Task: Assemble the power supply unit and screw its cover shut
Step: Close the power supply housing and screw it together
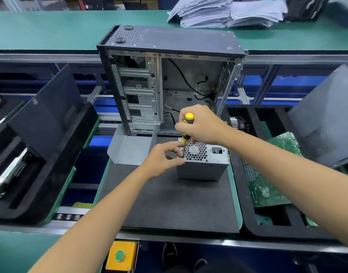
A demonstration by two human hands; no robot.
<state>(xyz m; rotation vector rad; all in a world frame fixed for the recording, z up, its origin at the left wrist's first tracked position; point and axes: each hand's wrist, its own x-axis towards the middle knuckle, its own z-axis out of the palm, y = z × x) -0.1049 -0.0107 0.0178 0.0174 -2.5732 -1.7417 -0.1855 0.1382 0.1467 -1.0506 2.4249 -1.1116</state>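
Grey sheet metal forms the one power supply unit (203, 161), which is stood on a dark foam mat (169, 201) directly under both hands, its honeycomb fan grille facing up. One screwdriver (186, 133), yellow and black in the handle, is gripped by the right hand (201, 125) from above; its long axis runs nearly upright, tilted slightly, and its tip is set at the unit's near-left top corner. The left hand (163, 157) is nearer that corner, thumb and forefinger pinched close about the shaft just at the tip; whether a screw is held there cannot be told. A downward, straight push along the shaft is judged to be what the coming turn depends on. One loose bent metal plate (129, 149) lies just left of the left hand. Beyond both hands one open computer case (169, 81) is stood. One green circuit board (267, 174) is seen to the right of the right forearm.
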